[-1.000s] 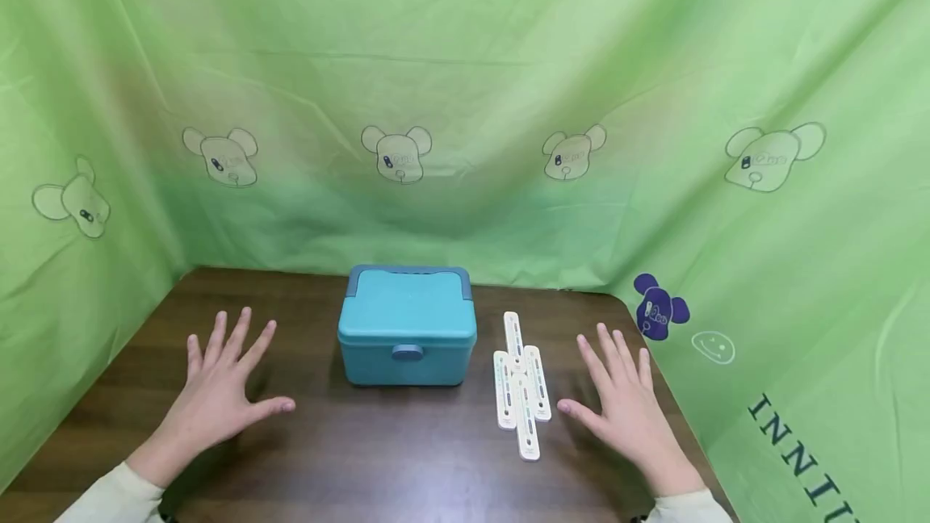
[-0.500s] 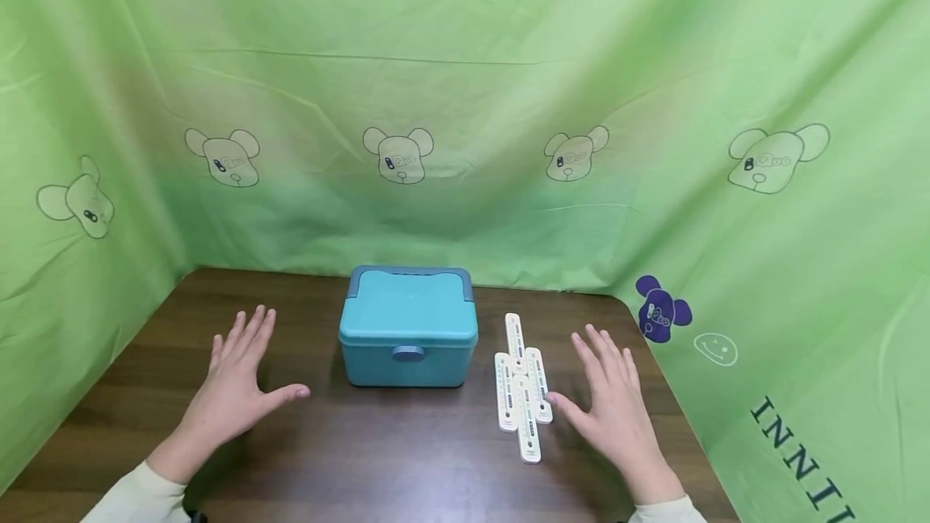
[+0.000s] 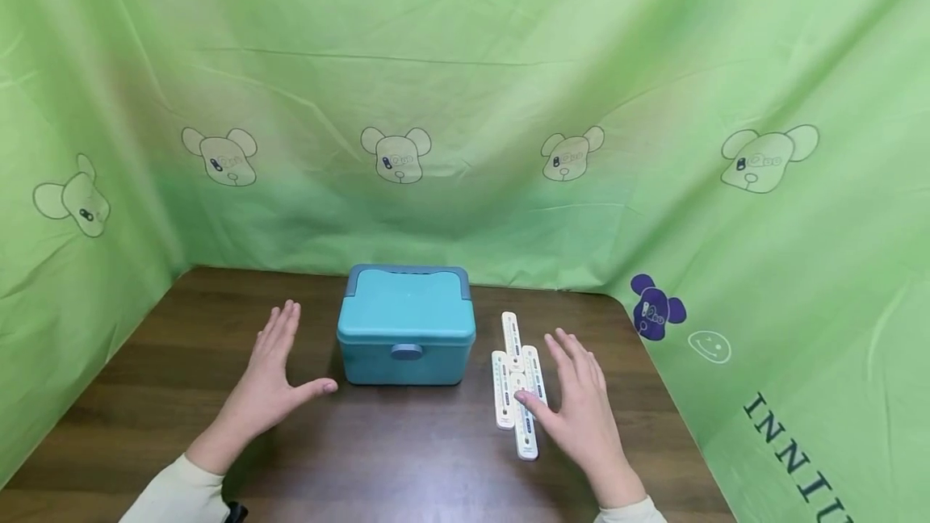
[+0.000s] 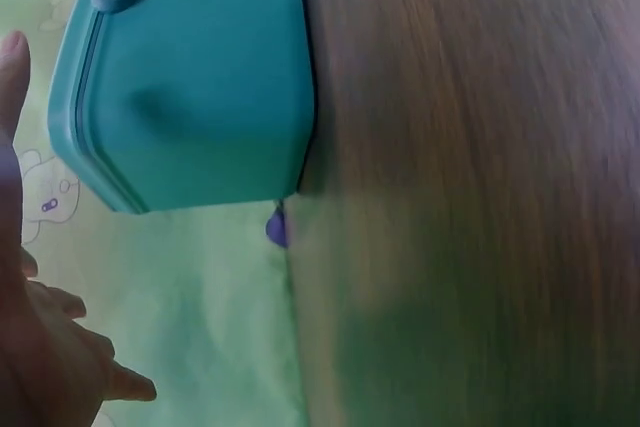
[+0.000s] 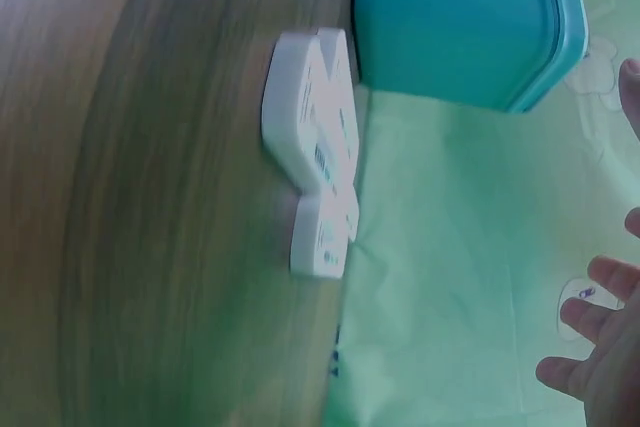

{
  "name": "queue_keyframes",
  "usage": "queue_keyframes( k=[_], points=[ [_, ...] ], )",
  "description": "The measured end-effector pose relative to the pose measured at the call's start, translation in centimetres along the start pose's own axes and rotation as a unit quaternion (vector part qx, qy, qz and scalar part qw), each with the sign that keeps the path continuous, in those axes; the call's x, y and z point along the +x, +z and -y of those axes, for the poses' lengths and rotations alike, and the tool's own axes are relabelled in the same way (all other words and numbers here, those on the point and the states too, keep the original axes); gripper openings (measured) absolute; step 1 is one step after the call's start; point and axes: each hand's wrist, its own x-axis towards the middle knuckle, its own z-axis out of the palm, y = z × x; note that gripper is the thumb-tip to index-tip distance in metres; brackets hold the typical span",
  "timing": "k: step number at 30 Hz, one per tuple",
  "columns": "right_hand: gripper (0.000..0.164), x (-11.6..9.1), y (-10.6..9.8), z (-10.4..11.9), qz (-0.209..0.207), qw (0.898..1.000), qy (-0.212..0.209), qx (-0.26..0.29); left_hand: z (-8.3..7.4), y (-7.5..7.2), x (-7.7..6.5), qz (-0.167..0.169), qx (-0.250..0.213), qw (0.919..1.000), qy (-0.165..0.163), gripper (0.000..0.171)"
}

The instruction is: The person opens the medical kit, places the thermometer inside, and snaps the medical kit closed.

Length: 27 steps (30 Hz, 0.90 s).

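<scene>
A teal lidded box [image 3: 407, 321] with a blue-grey handle and front latch [image 3: 407, 352] stands closed on the table. To its right several white thermometer-like strips [image 3: 503, 390] with printed scales lie flat, side by side and overlapping lengthwise in view. My left hand [image 3: 261, 386] hovers left of the box with fingers straight and thumb pointing toward it, apart from it. My right hand [image 3: 581, 414] is held over the right side of the strips, its thumb covering part of them in the head view. Neither hand holds anything. In the right wrist view the strips [image 5: 312, 117] lie below the hand.
The brown wood-grain table [image 3: 392, 458] extends around the box and strips. A green curtain [image 3: 465, 216] printed with bear heads hangs behind the table and along both sides. The box stands near the table's back edge.
Both hands have moved inward, the left toward the box and the right over the strips. Their fingers have drawn closer together. The box and strips stay in place.
</scene>
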Motion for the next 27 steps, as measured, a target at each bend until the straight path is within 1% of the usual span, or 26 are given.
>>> queue_keyframes(
  k=[3,5,10,13,20,27],
  points=[
    [0.096,0.1,0.4,0.7,-0.002,1.000,0.005,0.011,-0.5,0.8,0.3,0.010,-0.025,0.9996,-0.012,0.133],
    [0.096,0.2,0.7,1.1,-0.007,1.000,0.010,0.017,-0.8,1.4,0.5,0.014,-0.047,0.9984,-0.028,0.133],
    [0.097,0.3,1.3,2.3,-0.014,0.999,0.028,0.040,-1.4,2.8,0.9,0.022,-0.104,0.9911,-0.080,0.131],
    [0.096,0.4,1.7,3.1,-0.010,0.998,0.039,0.053,-1.5,3.4,1.0,0.019,-0.124,0.9866,-0.104,0.129],
    [0.091,0.8,2.6,5.0,-0.018,0.994,0.066,0.083,-1.6,4.7,1.5,0.011,-0.156,0.9799,-0.125,0.119],
    [0.085,1.0,3.6,6.5,-0.027,0.989,0.093,0.108,-1.8,5.8,2.1,0.011,-0.172,0.9752,-0.139,0.120]
  ],
)
